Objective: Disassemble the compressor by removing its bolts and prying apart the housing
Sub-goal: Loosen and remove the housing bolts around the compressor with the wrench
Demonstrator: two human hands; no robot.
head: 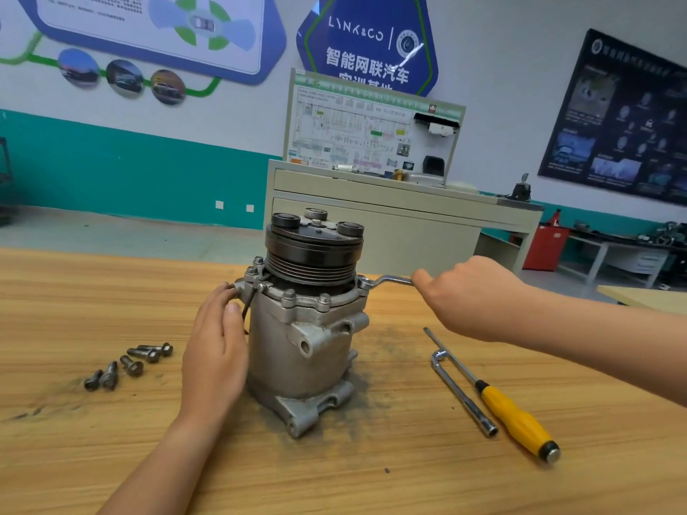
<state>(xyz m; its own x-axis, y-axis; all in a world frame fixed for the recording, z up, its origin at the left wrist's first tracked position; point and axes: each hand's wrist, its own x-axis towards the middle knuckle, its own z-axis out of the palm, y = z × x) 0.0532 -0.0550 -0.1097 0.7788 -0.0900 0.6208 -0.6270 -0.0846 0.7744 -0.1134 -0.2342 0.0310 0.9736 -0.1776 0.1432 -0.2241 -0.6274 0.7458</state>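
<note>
Compressor (305, 328) stands upright mid-surface (111, 459), pulley up. Left grip (215, 351) apart, flat vs. its side. Right grip (472, 295) clamped on wrench (390, 280), set on a rim bolt. Loose bolts (130, 364) toward left edge; screwdriver (513, 414) & socket bar (461, 395) on right.

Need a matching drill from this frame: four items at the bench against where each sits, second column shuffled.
1. loose steel bolts
2. yellow-handled screwdriver
3. bent silver ring wrench
4. black grooved pulley

A. atop the silver compressor housing
B. on the wooden table, left of the housing
C. gripped by the right hand, its ring on a flange bolt
D. on the table, right of the housing

Pairs: 1-B, 2-D, 3-C, 4-A
</note>
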